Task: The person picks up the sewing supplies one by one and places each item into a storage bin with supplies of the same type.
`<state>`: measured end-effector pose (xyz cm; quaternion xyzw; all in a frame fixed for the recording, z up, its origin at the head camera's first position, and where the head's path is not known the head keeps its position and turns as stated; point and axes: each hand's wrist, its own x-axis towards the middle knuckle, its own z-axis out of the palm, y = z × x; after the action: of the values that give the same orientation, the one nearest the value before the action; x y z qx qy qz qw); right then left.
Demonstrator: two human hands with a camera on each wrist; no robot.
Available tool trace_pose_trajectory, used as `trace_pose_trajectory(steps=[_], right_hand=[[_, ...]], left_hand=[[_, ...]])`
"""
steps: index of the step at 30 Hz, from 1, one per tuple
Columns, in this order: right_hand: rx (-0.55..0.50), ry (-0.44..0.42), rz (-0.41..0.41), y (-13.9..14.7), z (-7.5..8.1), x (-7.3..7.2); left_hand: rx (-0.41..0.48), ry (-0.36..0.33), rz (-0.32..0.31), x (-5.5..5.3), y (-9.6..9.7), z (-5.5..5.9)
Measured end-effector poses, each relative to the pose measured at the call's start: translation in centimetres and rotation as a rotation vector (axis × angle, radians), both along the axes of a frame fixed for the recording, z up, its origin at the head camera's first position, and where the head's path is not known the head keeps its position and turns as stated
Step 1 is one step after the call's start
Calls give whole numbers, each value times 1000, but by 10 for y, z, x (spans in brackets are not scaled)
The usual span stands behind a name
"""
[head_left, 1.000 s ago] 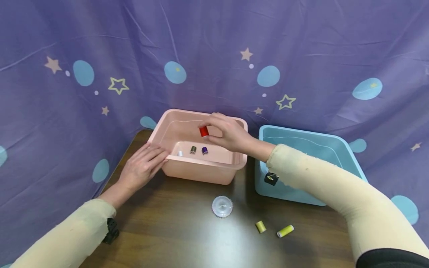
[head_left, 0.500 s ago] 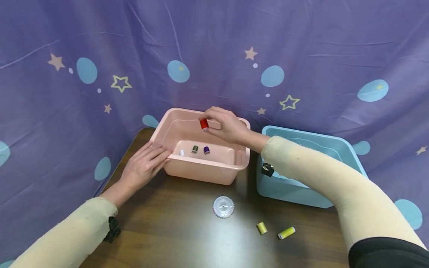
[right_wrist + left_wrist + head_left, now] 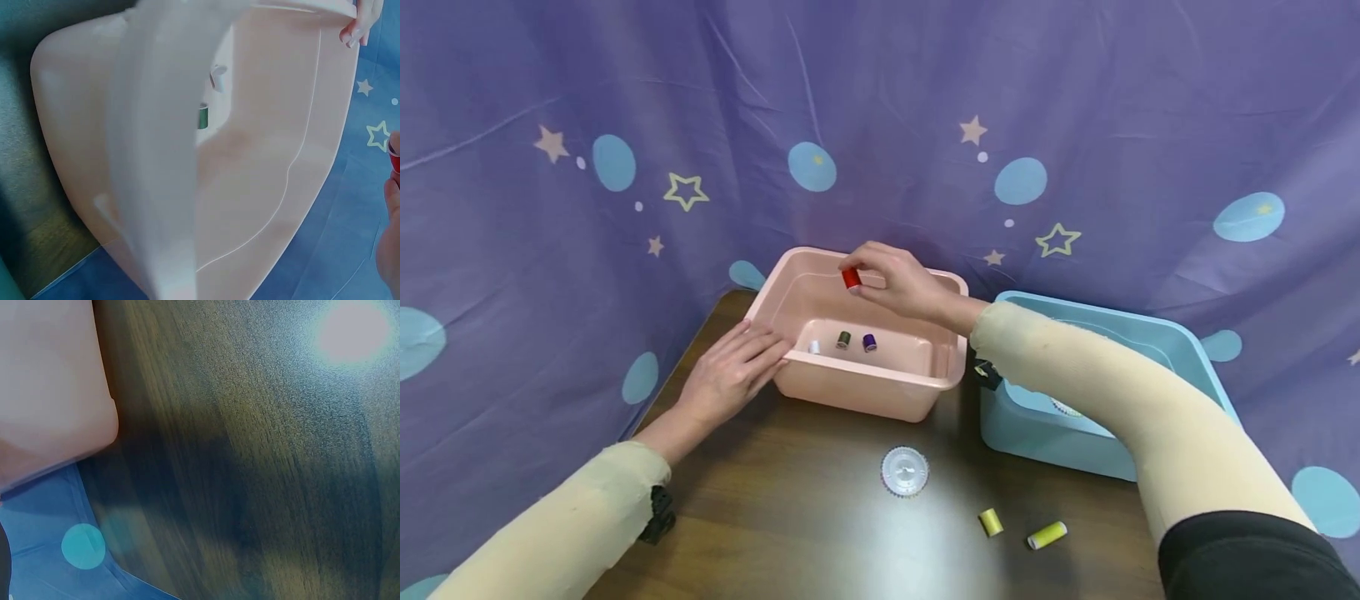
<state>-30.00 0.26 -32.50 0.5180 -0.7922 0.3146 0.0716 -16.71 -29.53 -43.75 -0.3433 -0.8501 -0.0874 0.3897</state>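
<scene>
A red thread spool [image 3: 851, 277] is pinched between the thumb and fingers of my right hand [image 3: 898, 283], above the back of the pink basin [image 3: 857, 389]. In the right wrist view the red spool [image 3: 395, 159] shows at the right edge. My left hand [image 3: 727, 372] holds the basin's near-left corner, its fingers over the rim. Those fingertips [image 3: 356, 31] also appear in the right wrist view. On the basin floor lie a white spool [image 3: 814, 347], a dark green spool [image 3: 843, 340] and a purple spool [image 3: 869, 342].
To the right stands a blue basin [image 3: 1045, 437], partly covered by my right arm; a beaded edge of something shows inside. A round clear pin wheel [image 3: 905, 472], a short yellow spool [image 3: 990, 522] and a longer yellow spool [image 3: 1047, 535] lie on the wooden table [image 3: 805, 483]. A purple curtain [image 3: 895, 108] hangs behind.
My right hand, still pinching the red spool, has risen slightly and shifted left relative to the pink basin. The left hand keeps its place. The head view has shifted a little.
</scene>
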Motion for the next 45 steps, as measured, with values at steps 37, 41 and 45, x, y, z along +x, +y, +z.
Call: trace_pose_trajectory(steps=[37, 41, 45], right_hand=[[265, -155, -11, -17, -23, -36], [287, -175, 2, -17, -24, -38], [348, -194, -19, -15, -25, -41]], left_hand=[[-21, -18, 9, 2, 0, 3], [-25, -23, 15, 2, 0, 3], [-24, -25, 15, 3, -1, 3]])
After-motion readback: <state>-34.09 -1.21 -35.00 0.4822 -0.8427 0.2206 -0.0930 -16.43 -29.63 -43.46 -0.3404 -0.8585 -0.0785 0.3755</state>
